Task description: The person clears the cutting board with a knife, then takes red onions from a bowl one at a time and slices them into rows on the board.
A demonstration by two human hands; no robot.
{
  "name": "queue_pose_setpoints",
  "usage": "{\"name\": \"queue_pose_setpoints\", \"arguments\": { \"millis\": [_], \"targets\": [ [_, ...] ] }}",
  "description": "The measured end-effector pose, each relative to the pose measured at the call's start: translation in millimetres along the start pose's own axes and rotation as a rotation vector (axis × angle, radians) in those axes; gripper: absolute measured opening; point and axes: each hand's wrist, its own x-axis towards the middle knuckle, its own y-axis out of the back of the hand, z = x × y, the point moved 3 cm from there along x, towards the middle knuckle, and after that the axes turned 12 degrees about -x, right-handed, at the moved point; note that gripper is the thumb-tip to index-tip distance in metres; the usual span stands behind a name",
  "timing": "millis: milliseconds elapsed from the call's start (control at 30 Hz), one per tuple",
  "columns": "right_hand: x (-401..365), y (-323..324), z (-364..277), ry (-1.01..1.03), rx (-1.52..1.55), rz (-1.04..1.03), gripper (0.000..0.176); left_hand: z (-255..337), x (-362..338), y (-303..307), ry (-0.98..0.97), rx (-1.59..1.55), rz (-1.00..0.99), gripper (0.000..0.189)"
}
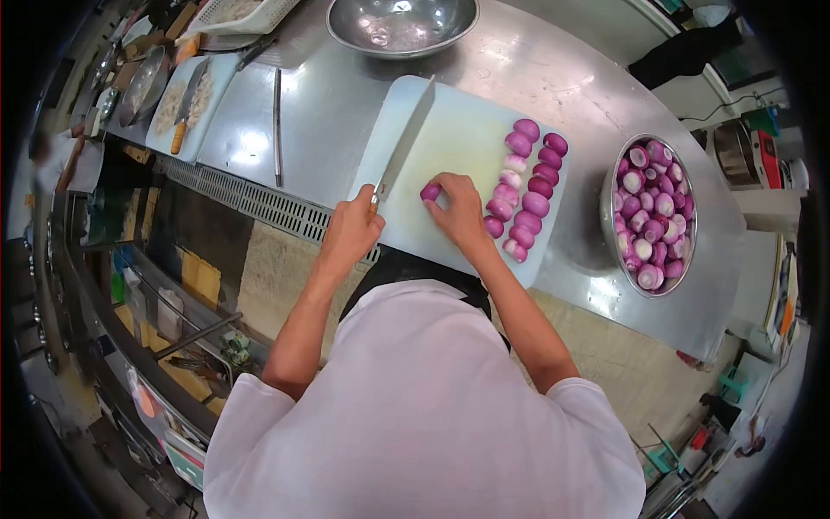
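My left hand is closed around the handle of a large kitchen knife. The blade points away from me over the white cutting board. My right hand has its fingers curled on a small piece of red onion, on the board to the right of the knife. Peeled red onions lie in two rows along the board's right side. Their undersides are hidden.
A metal bowl heaped with peeled red onions stands to the right on the steel table. Another metal bowl is at the far edge. Left are a metal rod and a second board with a cleaver.
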Motion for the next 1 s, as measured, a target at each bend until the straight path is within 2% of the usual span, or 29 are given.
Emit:
{"name": "queue_pose_setpoints", "arguments": {
  "millis": [67, 167, 333, 467, 533, 633, 767, 867, 933, 1000],
  "targets": [
    [-7.6, 1.1, -4.5, 0.032, 0.093, -0.081, 0.027, 2.9, -3.2, -6.1, -0.034, 0.008, -0.01, 0.02],
    [-7.4, 2.9, -8.1, 0.02, 0.114, -0.027, 0.021, 10.8, -5.6, -15.2, -0.074, 0.012, -0.026, 0.02],
    [-5.9, 4.1, -7.5, 0.023, 0.027, -0.064, 0.012, 34.7, -13.4, -17.6, -0.11, 0.054, -0.077, 0.019],
    [-5.6, 1.2, -6.5, 0.025, -0.005, -0.071, 0.008, 11.1, 14.6, -51.1, -0.096, 0.1, -0.116, 0.019],
    [-6.8, 1.9, -8.2, 0.021, 0.014, -0.051, 0.006, 12.4, 24.0, -54.2, -0.219, -0.002, -0.046, 0.022],
    [-9.8, 2.7, -4.1, 0.027, 0.025, -0.024, 0.005, 38.6, 4.0, -32.7, -0.131, 0.082, -0.085, 0.022],
    [-12.4, -1.1, -2.0, 0.045, 0.019, 0.012, 0.005, 11.1, 4.0, -54.9, -0.126, 0.08, -0.064, 0.023],
    [-13.7, 0.5, -1.7, 0.049, 0.032, 0.021, 0.005, 17.5, 13.5, -56.3, -0.199, 0.041, -0.053, 0.025],
    [-15.0, 0.3, 0.7, 0.06, 0.032, 0.027, 0.005, 38.2, 3.2, -38.3, -0.075, 0.092, -0.107, 0.025],
    [-14.2, -0.1, 0.2, 0.064, 0.039, 0.038, 0.005, 27.1, -3.2, -44.9, -0.098, 0.085, -0.09, 0.025]
  ]
}}
